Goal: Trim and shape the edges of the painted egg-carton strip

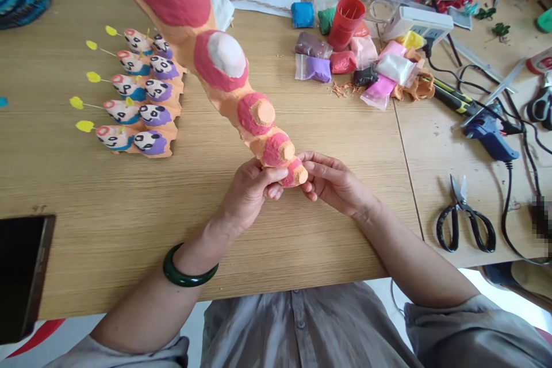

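A long strip of egg-carton cups [222, 62], coated orange with red and white or orange tips, rises from my hands toward the upper left. My left hand [248, 192], below a dark green bangle [190, 265], is closed around its near end, thumb on top. At the last cup my right hand [334, 183] pinches the edge between thumb and fingers. The underside of the strip and some fingertips are hidden. To the left stands an orange egg-carton piece [170, 132] bearing several painted faces in blue and purple, with yellow leaf-like shapes on thin sticks.
Bagged coloured clay [319, 69] lies around a red cup of sticks [346, 23]. At the right are black-handled scissors [466, 218], a blue glue gun [491, 135], a cutter [451, 95], cables and a white power strip [416, 26]. A dark-screened device [21, 276] lies at the left.
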A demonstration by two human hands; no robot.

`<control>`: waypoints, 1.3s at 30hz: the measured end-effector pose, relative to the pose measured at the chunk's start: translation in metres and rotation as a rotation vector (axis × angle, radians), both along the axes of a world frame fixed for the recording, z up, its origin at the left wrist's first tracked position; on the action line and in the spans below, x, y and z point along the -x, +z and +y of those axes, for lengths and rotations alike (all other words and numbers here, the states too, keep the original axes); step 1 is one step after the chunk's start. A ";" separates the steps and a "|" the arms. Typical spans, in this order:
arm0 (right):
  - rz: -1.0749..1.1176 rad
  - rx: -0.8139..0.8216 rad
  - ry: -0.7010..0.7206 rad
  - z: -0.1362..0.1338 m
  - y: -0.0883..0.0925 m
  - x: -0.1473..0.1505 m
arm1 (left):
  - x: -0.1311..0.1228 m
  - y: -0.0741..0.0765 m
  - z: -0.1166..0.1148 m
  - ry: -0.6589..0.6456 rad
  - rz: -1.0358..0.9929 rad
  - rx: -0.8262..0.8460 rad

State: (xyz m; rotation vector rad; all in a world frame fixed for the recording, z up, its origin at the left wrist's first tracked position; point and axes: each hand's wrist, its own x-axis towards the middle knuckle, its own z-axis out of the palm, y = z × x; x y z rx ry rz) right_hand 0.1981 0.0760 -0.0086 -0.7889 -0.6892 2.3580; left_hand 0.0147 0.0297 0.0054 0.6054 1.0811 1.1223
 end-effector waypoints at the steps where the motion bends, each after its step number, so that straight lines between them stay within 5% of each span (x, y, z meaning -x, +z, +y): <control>1: 0.000 -0.001 0.003 0.000 -0.001 0.000 | 0.000 0.000 0.000 0.013 0.005 0.002; 26: -0.004 0.104 -0.044 0.009 -0.002 0.000 | 0.003 -0.015 -0.002 -0.023 -0.054 -0.145; 32: -0.024 0.074 -0.039 0.007 -0.003 0.000 | 0.002 -0.007 -0.001 -0.015 -0.164 -0.083; 39: -0.028 0.012 -0.016 0.002 -0.001 0.002 | -0.001 -0.003 0.000 0.005 -0.065 -0.043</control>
